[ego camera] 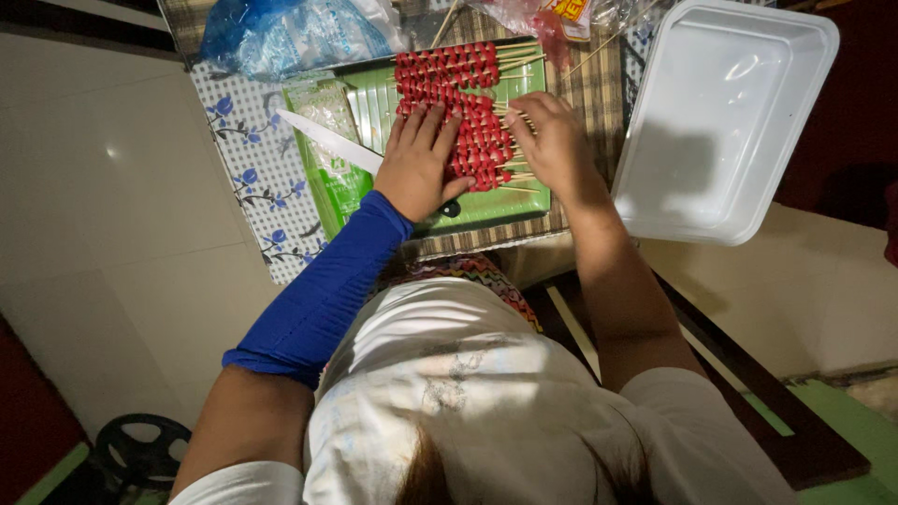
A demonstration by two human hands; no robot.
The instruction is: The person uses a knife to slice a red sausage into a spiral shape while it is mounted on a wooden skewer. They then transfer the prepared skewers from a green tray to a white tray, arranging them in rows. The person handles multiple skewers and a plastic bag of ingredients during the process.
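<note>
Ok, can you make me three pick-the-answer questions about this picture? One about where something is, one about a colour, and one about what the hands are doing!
1. Where is the white tub?
A. right of the green tray
B. on the floor
C. under the knife

2. What colour is the sleeve?
A. yellow
B. blue
C. black

3. What is the left hand doing?
A. holding a cup
B. hanging loose
C. lying flat on the red skewers

Answers: 1 A, it sits past the tray's right edge. 2 B, bright blue along the left forearm. 3 C, fingers spread over the rows; the right hand touches the sticks.
</note>
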